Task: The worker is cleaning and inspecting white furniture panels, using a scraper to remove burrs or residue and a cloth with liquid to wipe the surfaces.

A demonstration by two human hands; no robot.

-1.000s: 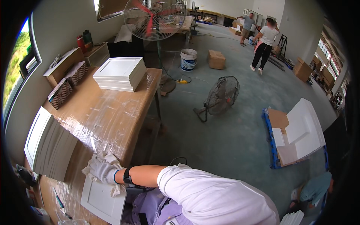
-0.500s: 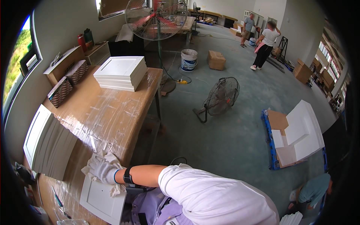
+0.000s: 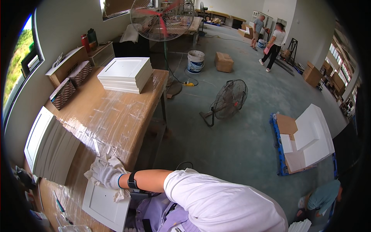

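My right hand (image 3: 106,174), in a white knit glove with a blue cuff edge, is closed over a crumpled off-white cloth (image 3: 119,196). The cloth lies on the far end of a white framed panel (image 3: 104,208), which rests flat at the table's near edge. A thin white strip (image 3: 96,147) lies just beyond my fingers on the plastic-wrapped table (image 3: 110,112). My left hand cannot be made out in the picture.
White panels stand in a leaning row (image 3: 54,150) at the left, and a stack of panels (image 3: 125,74) sits at the table's far end. A floor fan (image 3: 230,99), a bucket (image 3: 196,62) and a carton (image 3: 224,62) stand on the floor. Several people are about.
My right hand and the cloth show hardly any movement. In the background, the person in the white top has lowered an arm and changed stance. The tall fan's blades have turned.
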